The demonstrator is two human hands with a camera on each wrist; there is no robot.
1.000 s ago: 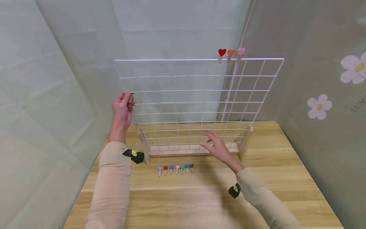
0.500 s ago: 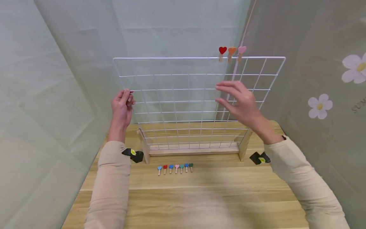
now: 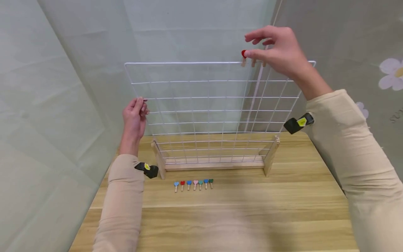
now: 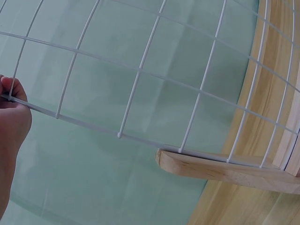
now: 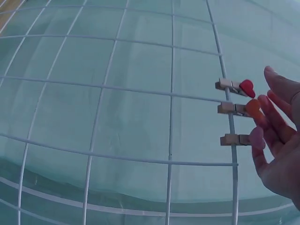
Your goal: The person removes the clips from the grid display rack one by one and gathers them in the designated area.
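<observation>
A white wire grid [image 3: 207, 105] stands upright in a wooden base [image 3: 214, 164] on the table. My left hand [image 3: 140, 104] pinches a wire at the grid's left edge; the left wrist view shows the thumb [image 4: 11, 91] on that wire [image 4: 84, 119]. My right hand [image 3: 252, 45] is raised to the grid's top right, fingers spread, with the thumb beside the red heart clip [image 3: 243, 54]. In the right wrist view the red clip [image 5: 243, 87], an orange clip [image 5: 248, 108] and a pink clip [image 5: 251, 138] sit on the top wire, just at my fingertips [image 5: 269, 101]; none is gripped.
A row of several small heart clips [image 3: 193, 183] lies on the wooden table [image 3: 252, 210] in front of the base. Pale green curtains close in behind and to the left. A flower-printed sheet [image 3: 390, 75] hangs on the right.
My right hand rose from near the base, past the middle of the grid, up to the three clips on the top wire. The left hand kept its hold on the left edge.
</observation>
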